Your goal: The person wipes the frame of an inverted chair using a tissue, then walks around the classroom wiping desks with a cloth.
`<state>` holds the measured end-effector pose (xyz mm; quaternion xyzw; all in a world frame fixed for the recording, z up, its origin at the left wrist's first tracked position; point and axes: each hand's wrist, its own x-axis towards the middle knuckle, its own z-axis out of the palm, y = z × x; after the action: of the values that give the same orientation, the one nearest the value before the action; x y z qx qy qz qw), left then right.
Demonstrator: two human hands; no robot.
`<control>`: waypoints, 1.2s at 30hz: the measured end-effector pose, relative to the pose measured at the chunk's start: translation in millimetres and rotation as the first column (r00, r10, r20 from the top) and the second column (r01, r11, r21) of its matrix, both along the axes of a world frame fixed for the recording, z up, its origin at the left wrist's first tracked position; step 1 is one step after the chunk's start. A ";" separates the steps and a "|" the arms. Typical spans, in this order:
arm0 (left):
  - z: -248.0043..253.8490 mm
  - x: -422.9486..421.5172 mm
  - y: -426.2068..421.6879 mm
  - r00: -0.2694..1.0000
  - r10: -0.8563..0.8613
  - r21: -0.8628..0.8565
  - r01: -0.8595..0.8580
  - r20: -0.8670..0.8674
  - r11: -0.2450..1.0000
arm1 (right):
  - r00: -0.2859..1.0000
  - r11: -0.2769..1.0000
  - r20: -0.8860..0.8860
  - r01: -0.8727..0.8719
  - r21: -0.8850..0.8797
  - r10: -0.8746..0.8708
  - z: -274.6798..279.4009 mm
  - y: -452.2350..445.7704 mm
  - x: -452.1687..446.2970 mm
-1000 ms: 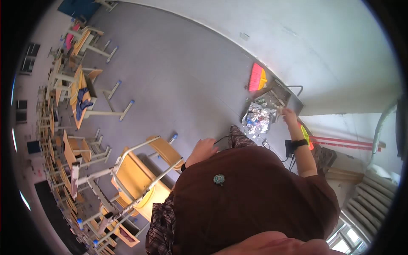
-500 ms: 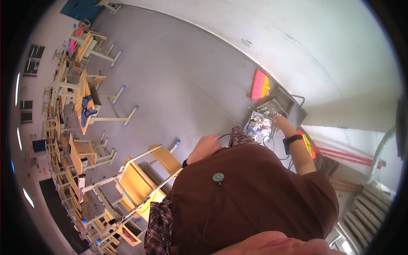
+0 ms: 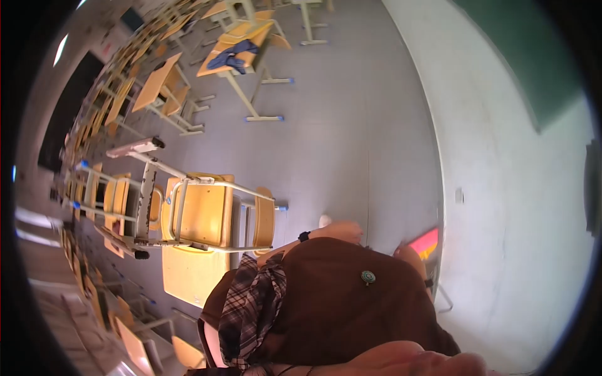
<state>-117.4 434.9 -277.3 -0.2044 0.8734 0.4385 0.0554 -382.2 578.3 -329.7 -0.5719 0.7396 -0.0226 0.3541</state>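
My left hand (image 3: 343, 232), with a black band at its wrist, is in front of my waist. Its fingers are blurred and partly turned away, so I cannot make out a grip. My right hand (image 3: 409, 254) shows just past the edge of my brown shirt (image 3: 338, 301), low by the wall. The shirt hides most of that hand, and its fingers do not show clearly. Nearest to it is the pink and yellow broom head (image 3: 426, 242) on the floor. A small whitish thing (image 3: 324, 220) peeks out beyond my left hand.
To my left, an upturned chair (image 3: 197, 210) rests on a wooden desk (image 3: 194, 276). Farther off, dark blue cloth (image 3: 235, 56) lies on another desk, among rows of desks. A wall (image 3: 489, 250) with a green board (image 3: 527, 62) runs along my right.
My view has swung round, bringing the green board in and taking the litter-filled dustpan out of sight. My right hand has come closer to my body. My left hand remains by my waist.
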 end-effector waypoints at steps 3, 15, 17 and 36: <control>4.7 11.1 -57.3 0.999 0.037 -0.063 -0.038 -0.016 0.997 | 0.999 0.998 -0.005 -0.036 0.050 0.037 11.7 -59.0 4.8; -40.8 68.3 -206.0 0.928 0.283 -0.086 -0.311 -0.241 0.947 | 0.997 0.990 -0.029 -0.065 0.129 0.069 42.7 -282.0 22.0; -64.7 67.5 -233.3 0.898 0.346 -0.070 -0.377 -0.271 0.924 | 0.993 0.988 -0.111 -0.023 0.153 0.040 55.9 -313.3 22.4; -13.3 187.9 -478.5 0.151 0.980 -0.304 -0.934 0.131 0.185 | 0.573 0.566 -0.173 -0.819 -0.091 0.801 -6.4 -812.5 103.1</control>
<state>70.5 -43.6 -290.7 -0.7780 0.5547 0.2695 -0.1205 -279.1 -234.2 -336.1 -0.8742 0.4087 0.1151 0.2355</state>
